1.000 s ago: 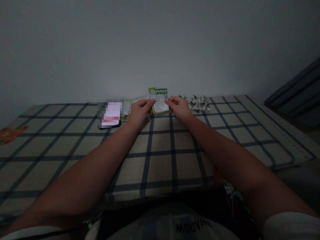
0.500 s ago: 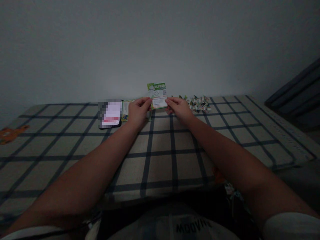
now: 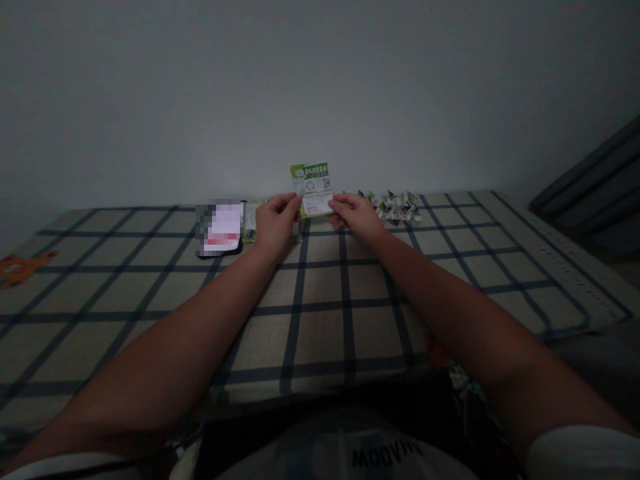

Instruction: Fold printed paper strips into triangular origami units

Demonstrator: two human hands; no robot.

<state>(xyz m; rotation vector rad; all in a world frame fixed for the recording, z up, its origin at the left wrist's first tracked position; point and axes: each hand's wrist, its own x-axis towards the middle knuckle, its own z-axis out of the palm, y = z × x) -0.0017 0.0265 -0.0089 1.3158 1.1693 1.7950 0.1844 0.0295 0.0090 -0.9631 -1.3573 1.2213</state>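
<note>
A flat green-and-white printed packet [image 3: 315,185] with a small square code is held up above the table's far side, its printed face towards me. My left hand [image 3: 275,220] pinches its lower left edge between thumb and fingers. At its right edge, the thumb and fingers of my right hand [image 3: 357,217] are closed on it too. Behind and left of my left hand lie similar green printed packets [image 3: 251,220], partly hidden by that hand. Just beyond my right hand is a pile of small folded pieces [image 3: 400,208] with coloured print.
A phone [image 3: 223,228] with a lit, blurred screen lies left of the packets. A checked cloth [image 3: 320,333] covers the table, which meets a plain wall [image 3: 320,87] at the back. Dark ridged material [image 3: 595,187] stands at the far right.
The packet has risen slightly, shifted left and tipped more upright, with both hands now nearer its lower edge. Both hands have kept hold; the left has moved slightly left.
</note>
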